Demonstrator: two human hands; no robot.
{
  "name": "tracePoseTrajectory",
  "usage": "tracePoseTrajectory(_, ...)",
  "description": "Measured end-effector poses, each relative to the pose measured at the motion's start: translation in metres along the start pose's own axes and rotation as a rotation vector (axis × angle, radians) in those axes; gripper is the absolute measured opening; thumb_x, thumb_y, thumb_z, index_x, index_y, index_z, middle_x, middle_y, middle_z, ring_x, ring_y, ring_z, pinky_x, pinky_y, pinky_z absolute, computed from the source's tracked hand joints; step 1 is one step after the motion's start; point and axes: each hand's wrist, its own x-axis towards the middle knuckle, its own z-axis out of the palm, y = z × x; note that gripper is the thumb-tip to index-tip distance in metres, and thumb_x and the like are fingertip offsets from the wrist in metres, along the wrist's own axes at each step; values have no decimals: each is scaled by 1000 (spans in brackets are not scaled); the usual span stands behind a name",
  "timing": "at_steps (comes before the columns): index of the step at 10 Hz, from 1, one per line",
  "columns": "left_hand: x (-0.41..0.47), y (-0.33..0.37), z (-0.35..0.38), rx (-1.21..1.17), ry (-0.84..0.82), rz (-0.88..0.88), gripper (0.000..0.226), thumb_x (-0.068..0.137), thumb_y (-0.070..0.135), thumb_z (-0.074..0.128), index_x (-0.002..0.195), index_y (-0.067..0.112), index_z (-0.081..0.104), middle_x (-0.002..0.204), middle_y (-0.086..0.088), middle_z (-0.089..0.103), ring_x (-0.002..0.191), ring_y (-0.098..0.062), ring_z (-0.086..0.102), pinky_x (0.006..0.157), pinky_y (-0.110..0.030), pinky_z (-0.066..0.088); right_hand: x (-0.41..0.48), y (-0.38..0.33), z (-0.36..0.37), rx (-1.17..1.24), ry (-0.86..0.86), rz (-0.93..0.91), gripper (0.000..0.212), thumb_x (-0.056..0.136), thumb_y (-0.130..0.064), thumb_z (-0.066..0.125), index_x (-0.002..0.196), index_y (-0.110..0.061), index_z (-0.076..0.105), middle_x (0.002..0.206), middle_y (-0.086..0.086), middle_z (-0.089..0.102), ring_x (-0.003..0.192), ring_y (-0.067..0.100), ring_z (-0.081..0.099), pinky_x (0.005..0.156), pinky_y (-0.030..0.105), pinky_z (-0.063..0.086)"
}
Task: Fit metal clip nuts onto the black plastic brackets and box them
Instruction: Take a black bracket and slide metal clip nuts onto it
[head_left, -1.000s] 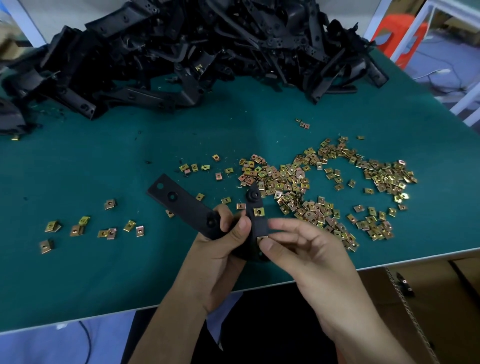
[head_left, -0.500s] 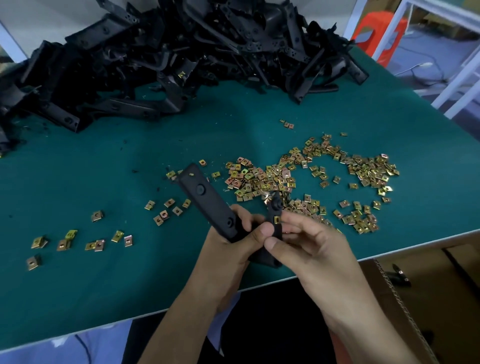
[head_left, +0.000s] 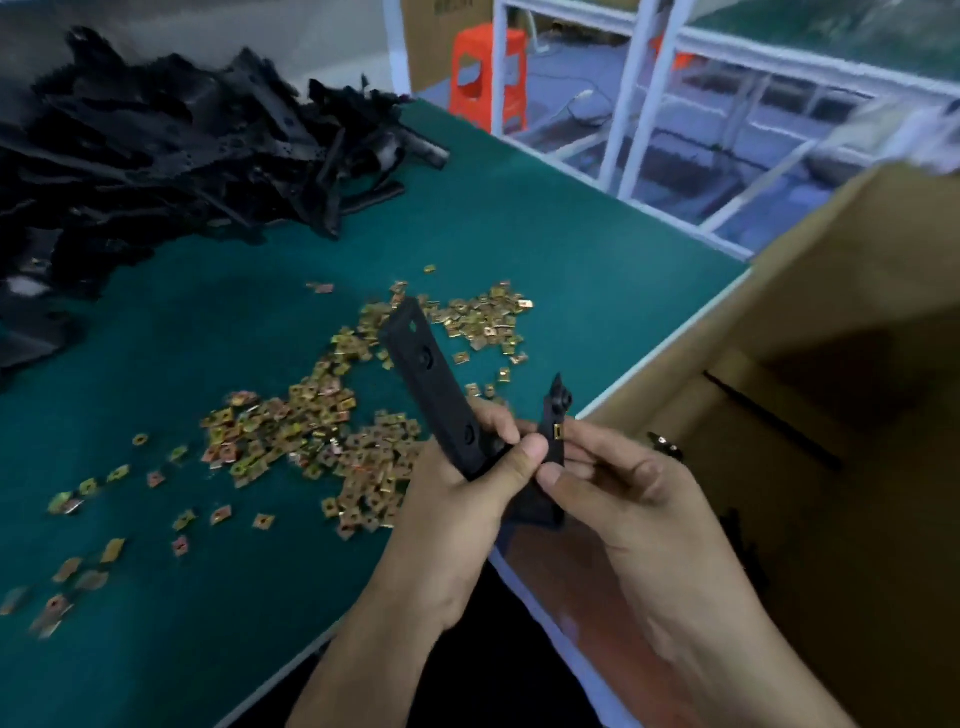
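Gripping a black plastic bracket (head_left: 431, 384) at its bend, the left hand (head_left: 467, 499) curls its fingers round the back of the part and lays its thumb across the front. The right hand (head_left: 628, 499) pinches the shorter arm of the same bracket between thumb and fingers. The bracket is held in the air over the near right edge of the green table (head_left: 545, 234), its long arm slanting up and away to the left and its short arm standing nearly upright. One brass-coloured clip nut (head_left: 559, 431) sits on that short arm, just above the right thumb tip. Beneath and to the left of the hands, loose clip nuts (head_left: 311, 421) lie scattered over the table in a broad band running from the near left to the middle, thickest just beside the left hand. A heap of black brackets (head_left: 182, 156) fills the far left of the table, well apart from the hands. An open cardboard box (head_left: 857, 312) stands to the right, just beside the table edge; dark pieces lie inside it, too dim to make out. Beyond the far right of the table stand an orange stool (head_left: 485, 73) and a white frame (head_left: 639, 104).
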Motion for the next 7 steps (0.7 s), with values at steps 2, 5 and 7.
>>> tracePoseTrajectory(2,28,-40,76,250,-150,-134,13,80,26,77,82,30,65,85,0,73,94,-23,74,83,-42,54,-17,-12,-74,143,257,35,22,92,6,62,99,-8,78,90,10,77,77,14,75,61,19,57)
tracePoseTrajectory(5,44,-100,142,430,-259,-411,46,93,21,74,128,40,52,117,19,71,111,-1,66,81,-18,53,-28,9,-160,-28,653,93,42,92,-14,71,133,-18,63,120,-3,70,112,10,66,96,28,54)
tracePoseTrajectory(7,50,-113,132,583,-251,-482,88,96,25,68,162,29,10,165,4,28,148,-8,30,116,-32,33,-30,37,-183,-232,727,150,47,98,-13,61,143,-22,53,141,-3,56,129,9,51,83,14,42)
